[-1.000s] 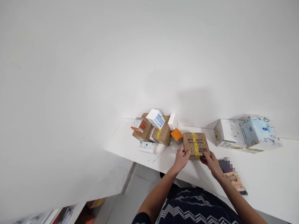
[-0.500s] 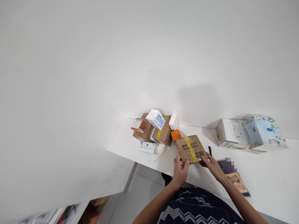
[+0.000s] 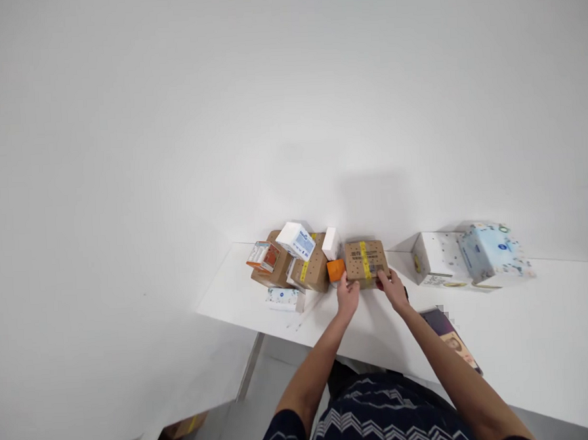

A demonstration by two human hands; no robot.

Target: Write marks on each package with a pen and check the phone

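**Both hands on a taped cardboard box at the back of the table**

The person's left hand (image 3: 348,296) and right hand (image 3: 392,290) were both closed on a flat brown cardboard box (image 3: 366,263) with a strip of yellow tape across its top. The left hand gripped the box's near left corner, the right hand its near right corner, with the fingers curled against the near edge. The box sat far back on the white table (image 3: 527,339), close to the wall; whether it rested flat on the table or was held just above it could not be told.

Just left of the box, touching or nearly touching it, was a small orange box (image 3: 335,270), which lay right beside the left hand. Behind the orange one stood a small white box (image 3: 331,243). Further left was a heap of parcels: two brown cartons (image 3: 312,269) with yellow tape, a white box with blue print (image 3: 296,239) perched on top, and a little orange-and-white packet (image 3: 262,256) at the left end. A white pack with blue print (image 3: 283,299) lay on the table in front of the heap.

To the right of the held box, well apart from it, stood a white carton (image 3: 436,258) with a pale blue pack of tissues (image 3: 493,252) against it. Near the right forearm a magazine (image 3: 450,336) lay flat at the table's front edge.
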